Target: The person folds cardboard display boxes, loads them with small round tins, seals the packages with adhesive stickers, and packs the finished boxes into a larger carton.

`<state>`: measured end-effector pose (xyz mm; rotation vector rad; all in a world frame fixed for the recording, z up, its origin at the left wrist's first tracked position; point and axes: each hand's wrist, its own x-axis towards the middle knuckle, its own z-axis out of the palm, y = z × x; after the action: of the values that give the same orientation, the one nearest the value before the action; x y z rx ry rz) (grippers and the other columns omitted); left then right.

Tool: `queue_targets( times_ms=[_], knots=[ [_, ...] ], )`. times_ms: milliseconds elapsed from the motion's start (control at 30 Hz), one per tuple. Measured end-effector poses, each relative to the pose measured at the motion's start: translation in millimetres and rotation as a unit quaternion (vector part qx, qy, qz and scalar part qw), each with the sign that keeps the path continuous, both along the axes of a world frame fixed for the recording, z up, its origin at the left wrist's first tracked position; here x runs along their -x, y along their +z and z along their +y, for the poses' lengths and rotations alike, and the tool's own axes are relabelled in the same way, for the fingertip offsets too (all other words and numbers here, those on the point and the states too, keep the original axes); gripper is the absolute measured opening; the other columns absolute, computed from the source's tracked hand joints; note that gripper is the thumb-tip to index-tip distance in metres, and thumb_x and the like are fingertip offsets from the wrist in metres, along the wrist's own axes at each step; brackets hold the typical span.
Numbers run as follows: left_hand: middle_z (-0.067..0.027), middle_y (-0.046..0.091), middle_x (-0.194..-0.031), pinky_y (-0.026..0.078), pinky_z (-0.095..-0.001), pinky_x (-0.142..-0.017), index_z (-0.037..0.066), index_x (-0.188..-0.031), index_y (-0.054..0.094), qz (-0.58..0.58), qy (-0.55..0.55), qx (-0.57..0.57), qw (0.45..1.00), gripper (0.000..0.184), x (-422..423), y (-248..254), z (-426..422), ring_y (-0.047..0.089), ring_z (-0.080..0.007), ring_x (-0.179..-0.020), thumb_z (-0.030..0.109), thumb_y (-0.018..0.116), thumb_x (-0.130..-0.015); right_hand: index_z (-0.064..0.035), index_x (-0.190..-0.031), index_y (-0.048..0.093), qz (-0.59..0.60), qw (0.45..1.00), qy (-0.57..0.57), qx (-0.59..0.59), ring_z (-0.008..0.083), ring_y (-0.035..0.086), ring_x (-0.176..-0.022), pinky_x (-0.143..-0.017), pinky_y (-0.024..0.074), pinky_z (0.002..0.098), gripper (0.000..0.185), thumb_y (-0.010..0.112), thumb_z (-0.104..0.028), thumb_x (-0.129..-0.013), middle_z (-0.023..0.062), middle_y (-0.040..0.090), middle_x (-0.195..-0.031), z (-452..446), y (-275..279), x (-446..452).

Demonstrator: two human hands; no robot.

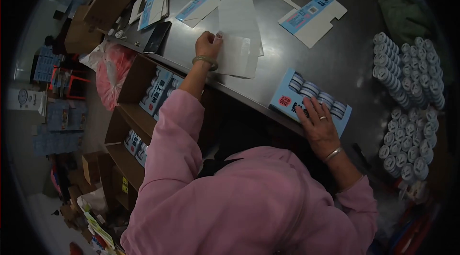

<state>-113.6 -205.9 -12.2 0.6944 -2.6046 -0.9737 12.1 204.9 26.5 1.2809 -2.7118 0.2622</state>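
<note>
Pink long-sleeved jacket is filling the foreground. Left hand is pinching a flat translucent plastic bag, likely light, limp, slippery; a corner hold is suiting it. Right hand is resting spread, not grasping, on a light-blue printed cardboard box of round tubs, sitting near the grey metal tabletop's edge. Box is probably feeling stiff, fairly heavy; hold both short ends. Long axis is running along that edge, printed panel facing the person.

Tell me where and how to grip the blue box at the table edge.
Probably by its two short ends, a hand from each side: the blue box lies lengthwise along the table edge, and its cut-out top leaves the round containers bare. The right hand rests on it.
</note>
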Motion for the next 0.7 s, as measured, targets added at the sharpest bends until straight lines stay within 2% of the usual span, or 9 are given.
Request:
queue_targets(
  times_ms=[67, 133, 233, 300, 333, 433, 567, 633, 700],
  knots=[
    [-0.0117, 0.069, -0.086, 0.052, -0.0321, -0.076, 0.003, -0.091, 0.068, 0.072, -0.061, -0.097, 0.991, 0.029, 1, 10, 0, 0.065, -0.0197, -0.078, 0.027, 0.078, -0.080, -0.0098, -0.138, 0.048, -0.034, 0.999, -0.008, 0.012, 0.0323, 0.037, -0.138, -0.112, 0.0324, 0.0484, 0.057, 0.064, -0.004, -0.083, 0.0146, 0.041, -0.146, -3, 11, -2],
    [-0.0051, 0.068, -0.075, 0.049, -0.0240, -0.067, 0.000, -0.086, 0.068, 0.133, -0.168, -0.243, 0.946, 0.016, -16, 67, 24, 0.060, -0.0089, -0.068, 0.014, 0.074, -0.083, -0.0088, -0.137, 0.049, -0.064, 0.998, -0.013, 0.022, 0.0326, 0.037, -0.138, -0.111, 0.0333, 0.0482, 0.057, 0.067, -0.007, -0.083, 0.0150, 0.043, -0.145, -9, 31, 4],
    [-0.0026, 0.067, -0.076, 0.048, -0.0225, -0.065, -0.002, -0.088, 0.067, 0.089, -0.316, -0.229, 0.916, 0.010, -43, 134, 65, 0.058, -0.0050, -0.069, 0.007, 0.071, -0.085, -0.0056, -0.130, 0.053, -0.100, 0.984, -0.018, 0.149, 0.0348, 0.042, -0.133, -0.108, 0.0362, 0.0446, 0.050, 0.070, -0.011, -0.083, 0.0169, 0.044, -0.141, -29, 72, 32],
    [-0.0026, 0.067, -0.075, 0.048, -0.0225, -0.064, -0.002, -0.089, 0.068, 0.052, -0.364, -0.224, 0.903, 0.010, -59, 156, 88, 0.057, -0.0049, -0.069, 0.007, 0.070, -0.086, -0.0020, -0.126, 0.055, -0.093, 0.941, -0.022, 0.324, 0.0298, 0.053, -0.122, -0.102, 0.0417, 0.0363, 0.041, 0.066, -0.008, -0.087, 0.0188, 0.054, -0.131, -50, 103, 56],
    [-0.0025, 0.066, -0.074, 0.047, -0.0225, -0.063, -0.002, -0.090, 0.068, 0.012, -0.406, -0.217, 0.888, 0.010, -65, 165, 97, 0.056, -0.0049, -0.068, 0.006, 0.070, -0.086, -0.0020, -0.126, 0.055, -0.089, 0.942, -0.026, 0.324, 0.0298, 0.053, -0.122, -0.102, 0.0417, 0.0363, 0.041, 0.066, -0.008, -0.087, 0.0188, 0.054, -0.131, -59, 115, 62],
    [-0.0028, 0.066, -0.074, 0.047, -0.0231, -0.062, -0.003, -0.090, 0.068, -0.040, -0.462, -0.161, 0.871, 0.010, -77, 183, 114, 0.055, -0.0054, -0.067, 0.007, 0.070, -0.086, 0.0012, -0.109, 0.061, -0.350, 0.858, 0.009, 0.377, 0.0122, 0.062, -0.084, -0.077, 0.0497, 0.0267, 0.022, 0.065, -0.011, -0.091, 0.0064, 0.067, -0.093, -82, 129, 76],
    [-0.0037, 0.068, -0.076, 0.049, -0.0227, -0.065, -0.004, -0.092, 0.069, -0.057, -0.462, -0.155, 0.871, 0.012, -79, 175, 113, 0.058, -0.0057, -0.069, 0.007, 0.070, -0.086, 0.0015, -0.100, 0.062, -0.321, 0.879, 0.007, 0.353, 0.0091, 0.058, -0.076, -0.071, 0.0483, 0.0249, 0.014, 0.064, -0.009, -0.091, 0.0040, 0.066, -0.087, -90, 122, 76],
    [-0.0039, 0.070, -0.081, 0.051, -0.0218, -0.069, -0.004, -0.095, 0.070, -0.089, -0.445, -0.291, 0.842, 0.013, -79, 169, 108, 0.061, -0.0055, -0.073, 0.007, 0.068, -0.088, 0.0017, -0.097, 0.062, -0.339, 0.865, 0.000, 0.370, 0.0077, 0.056, -0.074, -0.068, 0.0472, 0.0243, 0.012, 0.064, -0.008, -0.091, 0.0025, 0.065, -0.084, -89, 119, 75],
    [-0.0039, 0.071, -0.083, 0.052, -0.0213, -0.070, -0.003, -0.098, 0.070, -0.095, -0.440, -0.329, 0.830, 0.014, -78, 166, 103, 0.062, -0.0054, -0.074, 0.007, 0.067, -0.089, 0.0008, -0.097, 0.062, -0.375, 0.844, -0.011, 0.384, 0.0083, 0.057, -0.075, -0.067, 0.0471, 0.0242, 0.010, 0.063, -0.007, -0.091, 0.0027, 0.065, -0.085, -88, 111, 76]
  ],
)
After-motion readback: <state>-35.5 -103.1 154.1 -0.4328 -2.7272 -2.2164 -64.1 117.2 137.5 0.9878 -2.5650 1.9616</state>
